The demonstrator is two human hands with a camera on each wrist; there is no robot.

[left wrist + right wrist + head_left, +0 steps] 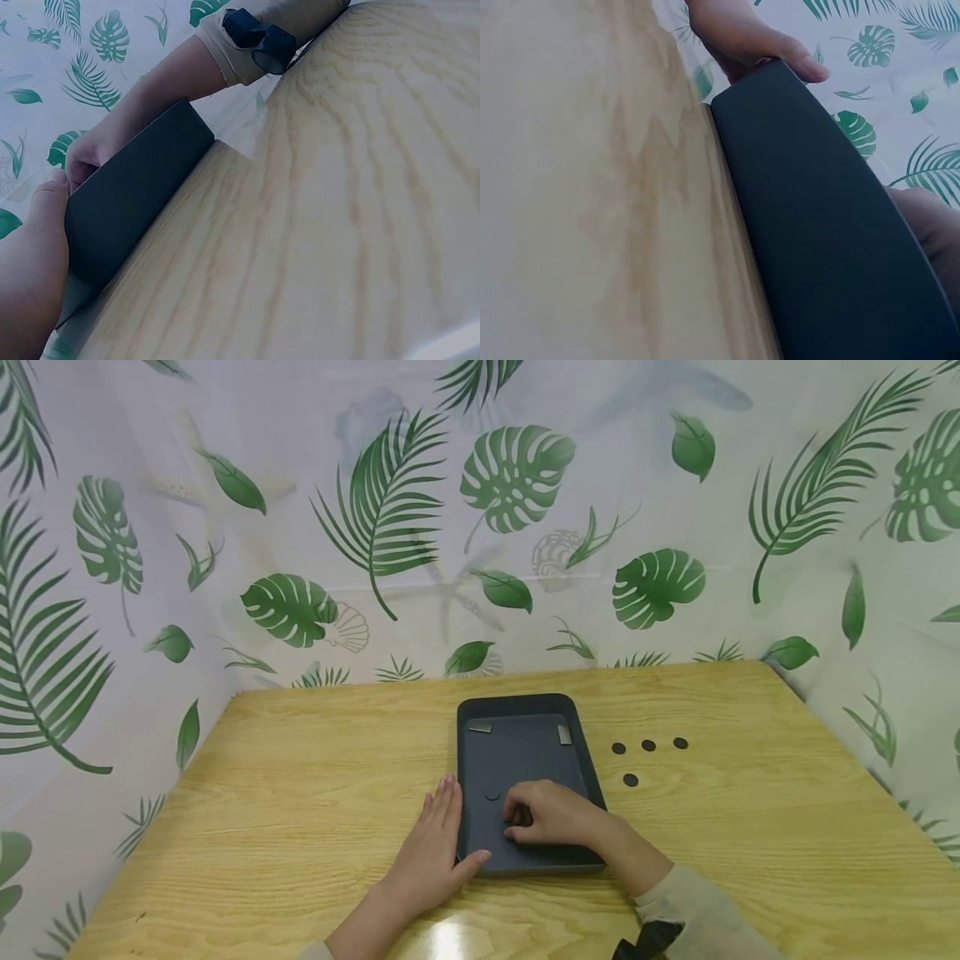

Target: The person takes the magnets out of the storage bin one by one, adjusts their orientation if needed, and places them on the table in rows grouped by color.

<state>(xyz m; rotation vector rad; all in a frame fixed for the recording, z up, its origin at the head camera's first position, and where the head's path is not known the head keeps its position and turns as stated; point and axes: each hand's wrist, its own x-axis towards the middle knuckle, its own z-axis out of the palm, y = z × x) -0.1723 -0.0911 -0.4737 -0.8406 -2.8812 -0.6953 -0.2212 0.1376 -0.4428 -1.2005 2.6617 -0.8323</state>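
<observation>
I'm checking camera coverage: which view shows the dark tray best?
The head view: it looks down into the dark tray. Both wrist views mainly show its outer walls, hiding the inside floor.

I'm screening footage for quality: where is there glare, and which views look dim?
Head view: bright overall, but glare whitens the table near the bottom edge; left wrist view: dimmer, a bright streak in the lower right corner; right wrist view: dim too, the tray looking very dark.

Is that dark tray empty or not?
Not empty: the tray holds two shiny rectangular pieces near its far end and a dark disc beside the right hand.
</observation>
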